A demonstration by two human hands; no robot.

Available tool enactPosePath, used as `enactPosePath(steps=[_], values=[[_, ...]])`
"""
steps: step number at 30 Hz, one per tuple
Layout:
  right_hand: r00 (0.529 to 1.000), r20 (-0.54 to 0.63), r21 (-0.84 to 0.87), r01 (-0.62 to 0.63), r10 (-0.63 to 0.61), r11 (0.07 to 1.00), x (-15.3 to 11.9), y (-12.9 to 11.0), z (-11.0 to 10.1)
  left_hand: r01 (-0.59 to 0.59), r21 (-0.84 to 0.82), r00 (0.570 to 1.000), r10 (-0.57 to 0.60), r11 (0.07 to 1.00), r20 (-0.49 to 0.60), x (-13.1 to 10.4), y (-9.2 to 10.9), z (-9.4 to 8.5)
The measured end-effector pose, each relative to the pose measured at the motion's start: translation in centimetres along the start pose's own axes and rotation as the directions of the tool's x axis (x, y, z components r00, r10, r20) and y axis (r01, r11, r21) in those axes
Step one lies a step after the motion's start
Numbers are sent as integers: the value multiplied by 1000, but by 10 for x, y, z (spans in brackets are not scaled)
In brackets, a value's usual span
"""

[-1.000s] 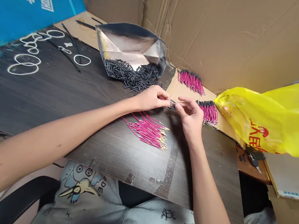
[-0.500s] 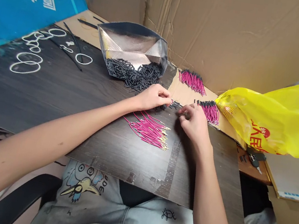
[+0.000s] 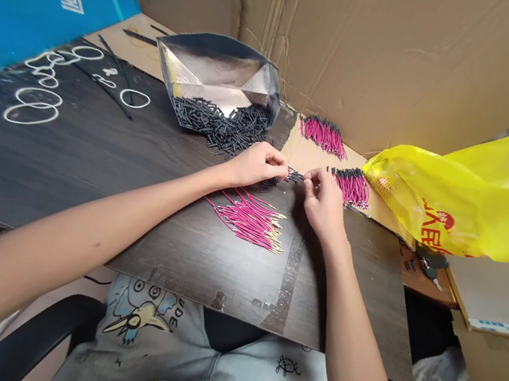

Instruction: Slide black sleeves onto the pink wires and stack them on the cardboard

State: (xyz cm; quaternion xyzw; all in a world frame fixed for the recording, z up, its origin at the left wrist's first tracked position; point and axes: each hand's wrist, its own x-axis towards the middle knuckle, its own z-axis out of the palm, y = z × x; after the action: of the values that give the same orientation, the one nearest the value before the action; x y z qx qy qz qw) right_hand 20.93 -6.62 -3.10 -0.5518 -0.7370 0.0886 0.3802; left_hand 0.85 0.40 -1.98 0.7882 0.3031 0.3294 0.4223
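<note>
Two sleeved bundles of pink wires (image 3: 351, 186) are laid aside, a loose heap of bare pink wires with gold tips (image 3: 249, 219) is left on the dark wood-grain bench (image 3: 95, 151) (seemingly over half), and the left hand (image 3: 259, 164) and right hand (image 3: 324, 199) have fingers pinched on a short black sleeve piece (image 3: 295, 175).

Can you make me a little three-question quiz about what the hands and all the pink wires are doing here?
1. True or false: the left hand and right hand meet just above the loose pile of pink wires.
2. What spills from the silver foil bag? A) white rings B) short black tubes C) keys
3. What colour is the plastic bag on the right side?

Key
1. True; their fingertips pinch a small dark piece between them.
2. B, the short black tubes.
3. Yellow, with red print.
</note>
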Motion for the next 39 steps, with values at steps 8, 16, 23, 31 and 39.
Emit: enactPosePath(steps=[8,16,23,31,39], values=[[992,-108,202,-43,66,979,2,-5,2,5,-4,1000,-5,1000,16,1,0,0],[989,-135,199,-24,52,980,1,-6,3,-4,7,1000,4,1000,19,0,0,0],[988,-152,189,-2,31,982,1,-8,4,-3,10,1000,3,1000,26,1,-1,0],[987,-160,187,25,5,982,1,-10,3,-1,7,999,1,1000,32,1,-3,1],[981,-185,168,83,-52,982,0,-17,0,-12,11,999,12,1000,32,1,-2,1]])
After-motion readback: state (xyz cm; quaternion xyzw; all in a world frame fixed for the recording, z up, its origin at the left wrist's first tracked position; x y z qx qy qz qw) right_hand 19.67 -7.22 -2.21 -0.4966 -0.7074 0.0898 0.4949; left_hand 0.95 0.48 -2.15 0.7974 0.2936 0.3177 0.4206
